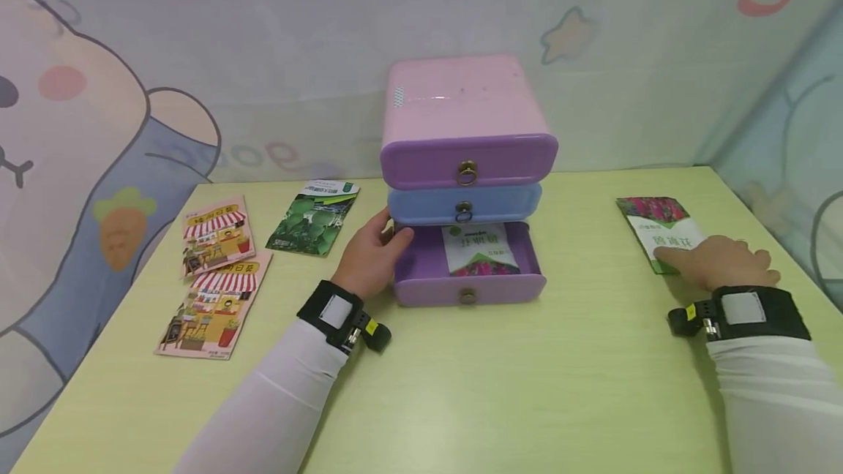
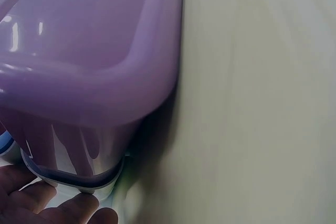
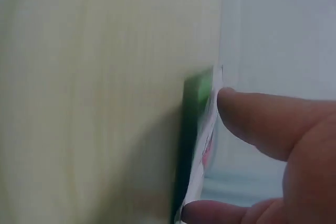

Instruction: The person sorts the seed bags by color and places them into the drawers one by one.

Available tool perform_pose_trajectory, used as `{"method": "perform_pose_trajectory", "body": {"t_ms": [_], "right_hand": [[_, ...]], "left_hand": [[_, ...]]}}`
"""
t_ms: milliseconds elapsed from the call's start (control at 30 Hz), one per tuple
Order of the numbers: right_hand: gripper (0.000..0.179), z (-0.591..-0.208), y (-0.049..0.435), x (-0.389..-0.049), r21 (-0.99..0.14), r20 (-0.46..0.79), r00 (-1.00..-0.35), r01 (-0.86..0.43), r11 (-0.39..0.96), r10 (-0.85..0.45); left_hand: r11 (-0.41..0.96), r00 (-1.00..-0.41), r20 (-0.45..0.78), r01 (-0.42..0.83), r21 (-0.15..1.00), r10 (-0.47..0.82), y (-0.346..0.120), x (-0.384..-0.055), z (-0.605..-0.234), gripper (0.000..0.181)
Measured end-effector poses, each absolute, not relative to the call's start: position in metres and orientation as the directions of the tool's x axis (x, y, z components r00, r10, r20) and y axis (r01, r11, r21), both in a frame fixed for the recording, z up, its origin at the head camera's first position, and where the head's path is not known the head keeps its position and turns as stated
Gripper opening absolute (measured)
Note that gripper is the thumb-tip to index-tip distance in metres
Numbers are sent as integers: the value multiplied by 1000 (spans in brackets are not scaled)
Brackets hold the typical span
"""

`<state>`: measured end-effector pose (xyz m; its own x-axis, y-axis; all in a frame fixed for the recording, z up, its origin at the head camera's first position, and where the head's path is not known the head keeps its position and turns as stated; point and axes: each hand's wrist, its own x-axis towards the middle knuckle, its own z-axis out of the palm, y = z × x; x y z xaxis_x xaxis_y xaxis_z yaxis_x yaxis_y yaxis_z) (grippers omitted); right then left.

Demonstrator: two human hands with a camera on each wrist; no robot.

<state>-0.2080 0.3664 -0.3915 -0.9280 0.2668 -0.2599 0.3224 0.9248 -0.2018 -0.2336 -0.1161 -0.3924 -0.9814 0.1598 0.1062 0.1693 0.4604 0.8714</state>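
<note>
A small three-tier drawer cabinet (image 1: 467,101) in pink, purple and blue stands mid-table. Its lowest purple drawer (image 1: 428,290) is pulled out, and inside lies a seed packet (image 1: 479,243) with pink flowers. My left hand (image 1: 367,258) grips the cabinet's lower left side, thumb near the drawer's edge; in the left wrist view, fingertips (image 2: 79,205) touch the casing's rim. To the right, my right hand (image 1: 727,263) holds a similar flower seed packet (image 1: 658,214) at the table surface. Thumb and a finger touch this packet (image 3: 202,150) in the right wrist view.
Two pink packets (image 1: 220,236) with striped awnings overlap on the left of the table. Between them and the cabinet lies a green leafy seed packet (image 1: 315,218). Behind the table (image 1: 527,386) hangs a cartoon-printed curtain (image 1: 296,42).
</note>
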Motion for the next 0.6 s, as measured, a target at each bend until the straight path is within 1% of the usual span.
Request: {"method": "perform_pose_trajectory", "body": {"t_ms": [100,167,233,333,467,533,600], "right_hand": [[88,-390,367,-206,-218,-247,-942,283,934,228],[80,-389,366,-205,-222,-216,-954,256,941,209],[83,-388,364,-205,-226,-188,-951,285,931,246],[94,-387,362,-204,-241,-146,-942,329,913,301],[100,-387,360,-204,-291,-158,-918,396,871,364],[96,-387,360,-204,-317,-149,-916,400,860,371],[85,-387,360,-204,-332,-119,-924,383,862,364]], "left_hand": [[462,-982,105,168,871,159,-117,-233,-392,58],[457,-981,104,169,873,162,-117,-233,-392,58],[453,-981,105,170,875,165,-116,-233,-392,58],[449,-980,106,171,877,168,-116,-233,-392,58],[451,-980,102,169,876,170,-116,-233,-392,58],[453,-980,101,169,876,170,-117,-233,-392,58],[457,-980,105,173,873,171,-117,-232,-392,58]]}}
